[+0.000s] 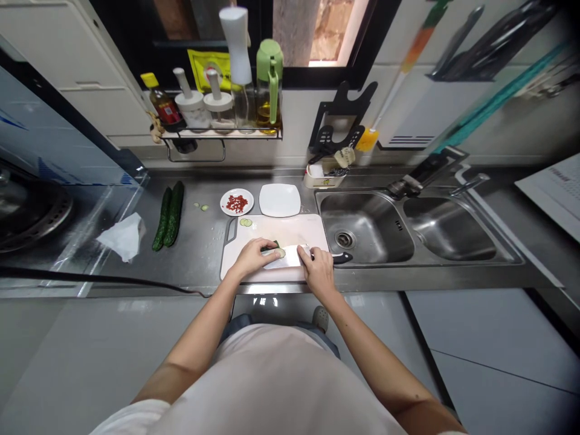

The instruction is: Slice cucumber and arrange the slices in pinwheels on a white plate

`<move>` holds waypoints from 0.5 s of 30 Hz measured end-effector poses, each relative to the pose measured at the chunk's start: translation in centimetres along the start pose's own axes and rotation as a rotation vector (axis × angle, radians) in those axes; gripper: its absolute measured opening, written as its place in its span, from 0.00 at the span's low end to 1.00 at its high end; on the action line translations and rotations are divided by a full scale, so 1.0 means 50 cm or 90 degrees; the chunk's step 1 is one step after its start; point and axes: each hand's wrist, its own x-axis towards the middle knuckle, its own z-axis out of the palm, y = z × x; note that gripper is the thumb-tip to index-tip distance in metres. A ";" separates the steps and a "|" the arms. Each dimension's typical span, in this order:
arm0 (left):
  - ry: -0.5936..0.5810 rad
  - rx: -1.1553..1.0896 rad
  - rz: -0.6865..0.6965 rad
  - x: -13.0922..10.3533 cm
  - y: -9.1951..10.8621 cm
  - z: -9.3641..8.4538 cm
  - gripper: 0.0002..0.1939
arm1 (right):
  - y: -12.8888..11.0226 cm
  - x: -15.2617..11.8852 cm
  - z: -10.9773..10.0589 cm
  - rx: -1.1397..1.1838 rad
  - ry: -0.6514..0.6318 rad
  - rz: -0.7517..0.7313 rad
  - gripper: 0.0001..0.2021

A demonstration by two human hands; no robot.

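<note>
Cucumber piece (270,245), dark-skinned with a pale cut face, is pinched between the left hand's (251,258) thumb and bent fingers over the cutting board (312,227). The right hand (319,270), fingers bent, clasps the cleaver (292,257) near its black handle. Beyond are cucumber slices (246,222), a square white plate (280,200) and two whole cucumbers (174,214).

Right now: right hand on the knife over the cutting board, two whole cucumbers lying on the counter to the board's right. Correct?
One fix: the two whole cucumbers lie on the counter to the left of the cutting board, as the head view shows. The right hand is on the knife over the board, as stated.
</note>
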 end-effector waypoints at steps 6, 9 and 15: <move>-0.030 -0.031 -0.005 0.005 0.004 0.003 0.13 | -0.001 -0.001 0.001 -0.005 0.009 -0.013 0.24; -0.019 -0.044 -0.003 0.007 0.005 0.006 0.10 | -0.001 -0.001 0.004 -0.006 0.006 -0.011 0.24; 0.042 -0.095 -0.064 0.015 -0.007 0.026 0.09 | 0.004 -0.006 0.014 0.002 0.017 -0.002 0.24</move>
